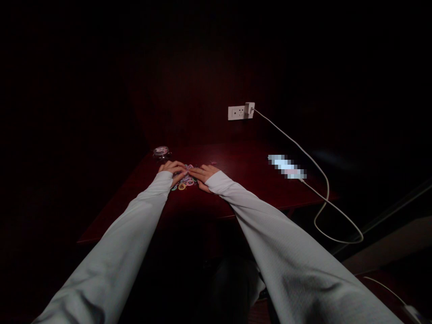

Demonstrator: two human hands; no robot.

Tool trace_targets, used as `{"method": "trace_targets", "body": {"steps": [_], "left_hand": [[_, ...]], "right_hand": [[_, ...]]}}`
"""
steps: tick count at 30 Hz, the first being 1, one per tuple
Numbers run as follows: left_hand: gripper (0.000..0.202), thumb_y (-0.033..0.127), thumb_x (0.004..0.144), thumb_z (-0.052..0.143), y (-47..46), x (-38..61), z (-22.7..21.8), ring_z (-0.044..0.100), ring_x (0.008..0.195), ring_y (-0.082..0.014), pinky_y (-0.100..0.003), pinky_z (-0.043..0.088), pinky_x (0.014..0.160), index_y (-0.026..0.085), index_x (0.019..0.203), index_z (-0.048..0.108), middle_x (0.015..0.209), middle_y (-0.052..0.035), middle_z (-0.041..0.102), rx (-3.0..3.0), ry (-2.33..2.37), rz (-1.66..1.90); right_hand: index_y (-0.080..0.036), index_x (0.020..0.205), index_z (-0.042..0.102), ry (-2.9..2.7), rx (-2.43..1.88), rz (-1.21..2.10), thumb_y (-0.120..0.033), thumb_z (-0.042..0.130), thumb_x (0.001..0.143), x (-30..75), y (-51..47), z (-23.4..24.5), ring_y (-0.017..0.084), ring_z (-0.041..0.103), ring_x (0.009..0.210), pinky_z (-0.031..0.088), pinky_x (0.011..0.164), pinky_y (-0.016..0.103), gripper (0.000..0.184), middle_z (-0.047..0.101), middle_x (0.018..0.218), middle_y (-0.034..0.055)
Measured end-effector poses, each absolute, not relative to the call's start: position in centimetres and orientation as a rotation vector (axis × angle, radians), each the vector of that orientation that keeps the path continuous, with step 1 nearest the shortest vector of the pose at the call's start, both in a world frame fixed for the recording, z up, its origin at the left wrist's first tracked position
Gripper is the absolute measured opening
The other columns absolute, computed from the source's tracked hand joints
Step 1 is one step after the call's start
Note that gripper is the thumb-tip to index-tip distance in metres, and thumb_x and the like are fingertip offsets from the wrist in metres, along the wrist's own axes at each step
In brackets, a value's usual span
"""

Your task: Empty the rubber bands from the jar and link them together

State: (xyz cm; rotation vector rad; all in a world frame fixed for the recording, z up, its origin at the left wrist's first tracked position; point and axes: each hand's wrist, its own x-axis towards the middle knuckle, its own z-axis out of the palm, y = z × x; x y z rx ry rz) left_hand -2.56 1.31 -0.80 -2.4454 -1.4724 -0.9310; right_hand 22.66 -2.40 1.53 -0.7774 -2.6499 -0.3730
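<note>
A small heap of coloured rings or bands (185,182) lies on a dark red table (243,180). My left hand (173,169) rests on the heap's left side with its fingers bent over the rings. My right hand (206,174) lies flat on the heap's right side, fingers stretched toward the left hand, a ring on one finger. The fingertips of both hands nearly meet over the heap. Both arms wear pale long sleeves. Whether either hand grips a ring is too small to tell.
A small round lidded container (161,152) stands just behind my left hand. A blurred bright device (286,167) lies on the table's right part, its white cable (320,180) running to a charger in a wall socket (240,111). The room is dark.
</note>
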Motion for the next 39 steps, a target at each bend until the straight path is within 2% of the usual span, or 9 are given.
{"method": "trace_targets", "body": {"steps": [10,16,21,28,39], "left_hand": [[0.03,0.049,0.099,0.06,0.4,-2.0,-0.3,0.06,0.107,-0.028,-0.044,0.043,0.092,0.03,0.09,0.08,0.116,-0.0043,0.079,-2.427,-1.481,-0.984],[0.023,0.045,0.098,0.062,-0.1,-2.0,0.0,0.061,0.106,-0.0278,-0.044,0.042,0.092,0.029,0.094,0.079,0.116,-0.0039,0.079,-2.403,-1.471,-0.978],[0.022,0.045,0.098,0.062,-0.3,-2.1,0.5,0.06,0.11,-0.0283,-0.044,0.042,0.094,0.03,0.097,0.078,0.118,-0.0037,0.078,-2.419,-1.492,-0.94],[0.025,0.044,0.102,0.055,-1.0,-2.1,1.0,0.06,0.112,-0.0285,-0.045,0.042,0.095,0.029,0.102,0.075,0.123,-0.0047,0.077,-2.46,-1.478,-0.916],[0.028,0.04,0.106,0.048,-1.4,-2.0,1.4,0.06,0.112,-0.0274,-0.043,0.04,0.094,0.026,0.104,0.072,0.123,-0.0055,0.077,-2.471,-1.477,-0.904]], "right_hand": [[-0.012,0.156,0.056,-2.611,-0.852,-0.32,-0.018,0.051,0.099,22.4,-2.0,1.3,0.032,0.056,0.124,0.054,0.1,0.049,0.058,0.055,0.162,0.0154],[-0.011,0.155,0.058,-2.623,-0.925,-0.291,-0.017,0.053,0.097,22.2,-1.8,1.3,0.032,0.056,0.124,0.054,0.101,0.05,0.058,0.054,0.163,0.0145],[-0.01,0.156,0.056,-2.592,-0.84,-0.312,-0.018,0.047,0.1,22.7,-2.4,1.5,0.032,0.056,0.124,0.053,0.101,0.049,0.057,0.053,0.164,0.0132],[-0.013,0.157,0.055,-2.586,-0.822,-0.318,-0.018,0.048,0.099,23.1,-2.8,1.6,0.031,0.056,0.124,0.054,0.1,0.048,0.058,0.052,0.165,0.0129],[-0.01,0.154,0.057,-2.601,-0.871,-0.302,-0.019,0.049,0.098,22.2,-1.8,1.3,0.032,0.057,0.121,0.053,0.098,0.048,0.058,0.055,0.162,0.0138]]}}
